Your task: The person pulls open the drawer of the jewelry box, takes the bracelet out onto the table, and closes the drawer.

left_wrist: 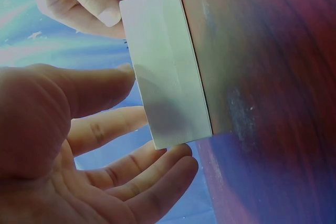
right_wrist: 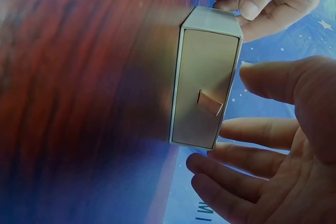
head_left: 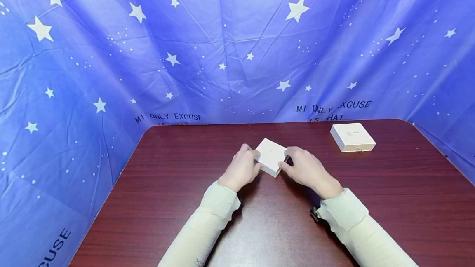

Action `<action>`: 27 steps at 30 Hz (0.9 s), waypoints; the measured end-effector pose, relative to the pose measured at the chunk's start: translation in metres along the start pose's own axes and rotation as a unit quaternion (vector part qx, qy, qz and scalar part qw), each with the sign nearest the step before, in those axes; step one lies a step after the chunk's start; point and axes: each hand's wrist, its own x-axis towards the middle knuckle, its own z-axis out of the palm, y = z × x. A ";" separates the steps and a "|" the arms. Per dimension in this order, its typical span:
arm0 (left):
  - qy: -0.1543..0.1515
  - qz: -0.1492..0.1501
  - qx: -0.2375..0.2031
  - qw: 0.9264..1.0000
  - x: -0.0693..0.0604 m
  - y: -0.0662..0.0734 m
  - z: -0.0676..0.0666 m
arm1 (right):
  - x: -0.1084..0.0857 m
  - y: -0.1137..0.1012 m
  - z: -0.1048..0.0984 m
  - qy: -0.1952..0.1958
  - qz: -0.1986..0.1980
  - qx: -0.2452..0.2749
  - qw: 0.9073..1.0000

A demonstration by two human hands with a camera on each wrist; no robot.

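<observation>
A small white drawer box sits at an angle on the tabletop, between both hands. My left hand holds its left side, with thumb and fingertips at the edges. On the opposite side my right hand grips it the same way. One plain face of the drawer box shows in the left wrist view. The right wrist view shows the closed tan drawer front with a short pull tab. Faint print on the lid is too small to read.
A second white drawer box with small lettering lies toward the back right of the dark red wooden table. A blue cloth with white stars hangs behind the table and along its sides.
</observation>
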 end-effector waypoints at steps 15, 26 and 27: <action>0.015 -0.007 0.007 1.000 -0.001 0.001 0.000 | 0.000 -0.001 0.001 -0.008 -0.021 -0.003 1.000; 0.028 -0.018 0.007 0.999 -0.002 0.001 0.002 | -0.002 -0.004 0.002 -0.014 -0.025 -0.001 1.000; 0.029 -0.019 0.007 0.999 -0.002 0.001 0.002 | -0.002 -0.004 0.002 -0.014 -0.023 -0.001 1.000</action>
